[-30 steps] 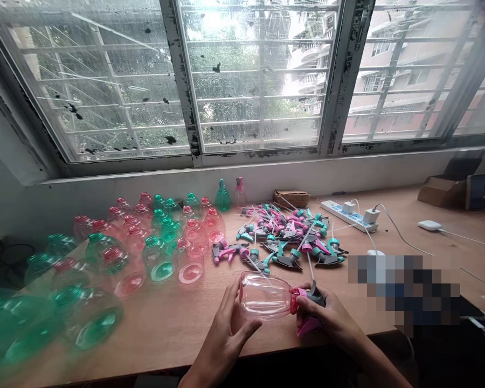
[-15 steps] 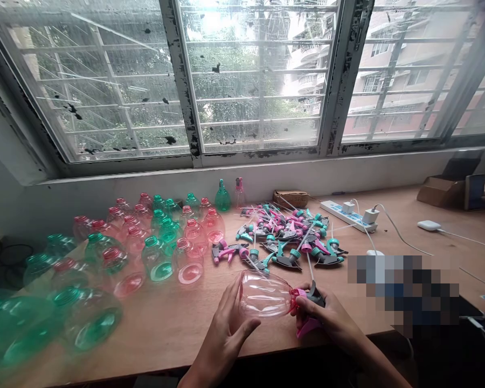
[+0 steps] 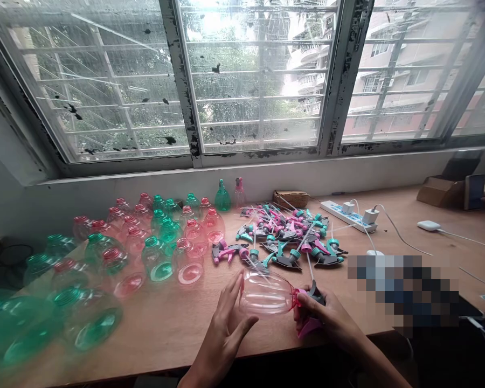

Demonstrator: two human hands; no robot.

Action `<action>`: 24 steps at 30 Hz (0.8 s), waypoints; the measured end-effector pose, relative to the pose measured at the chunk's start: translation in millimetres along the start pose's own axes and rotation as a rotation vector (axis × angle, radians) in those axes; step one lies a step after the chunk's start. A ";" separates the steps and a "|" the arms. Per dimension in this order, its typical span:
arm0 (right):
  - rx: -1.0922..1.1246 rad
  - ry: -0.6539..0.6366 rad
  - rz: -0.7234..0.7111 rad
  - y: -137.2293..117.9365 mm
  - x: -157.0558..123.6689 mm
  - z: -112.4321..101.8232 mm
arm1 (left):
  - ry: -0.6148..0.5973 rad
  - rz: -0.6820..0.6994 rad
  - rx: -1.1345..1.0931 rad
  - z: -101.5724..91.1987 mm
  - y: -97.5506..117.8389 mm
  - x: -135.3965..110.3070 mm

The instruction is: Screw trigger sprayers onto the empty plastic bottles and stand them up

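A clear pink bottle (image 3: 267,293) lies sideways in the air over the table's front edge, its neck pointing right. My right hand (image 3: 317,310) is closed around the pink and grey trigger sprayer (image 3: 316,293) at the bottle's neck. The pink trigger hangs below my fingers. Whether the collar is fully seated on the neck is hidden by my fingers. Beside the bottle's base is my left hand (image 3: 230,323), fingers stretched out and thumb apart below the bottle. The fingertips reach the base's edge; firm contact cannot be made out.
Several green and pink bottles (image 3: 194,237) stand on the left of the table (image 3: 178,323). Beyond my hands lies a pile of trigger sprayers (image 3: 286,231) with thin tubes. A power strip (image 3: 347,215) with cables and a brown box (image 3: 442,188) are to the right.
The bottle and the sprayer have shifted very slightly. My left thumb has moved a little to the left and up; my right hand keeps its grip at the neck.
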State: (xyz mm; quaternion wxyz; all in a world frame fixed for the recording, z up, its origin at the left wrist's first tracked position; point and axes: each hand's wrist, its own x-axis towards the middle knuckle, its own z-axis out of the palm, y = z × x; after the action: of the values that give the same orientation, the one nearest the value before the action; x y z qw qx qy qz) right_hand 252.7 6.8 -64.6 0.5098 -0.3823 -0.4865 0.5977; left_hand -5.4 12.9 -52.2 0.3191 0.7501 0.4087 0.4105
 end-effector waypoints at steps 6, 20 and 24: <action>0.012 0.008 -0.010 3.1 1.0 -1.9 | 0.012 -0.015 -0.011 -0.1 -0.2 -0.3; -0.017 0.023 0.008 -4.0 -1.3 3.1 | 0.006 -0.022 -0.040 -1.2 6.1 -2.6; -0.027 0.037 0.016 -3.5 -0.7 3.7 | -0.016 -0.074 -0.135 -1.9 5.3 -2.5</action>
State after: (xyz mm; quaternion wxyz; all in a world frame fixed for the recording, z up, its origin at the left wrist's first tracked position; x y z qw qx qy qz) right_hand 250.2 5.4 -60.4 0.5088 -0.4039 -0.4822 0.5878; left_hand -6.1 8.6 -47.9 0.3873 0.7144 0.4050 0.4190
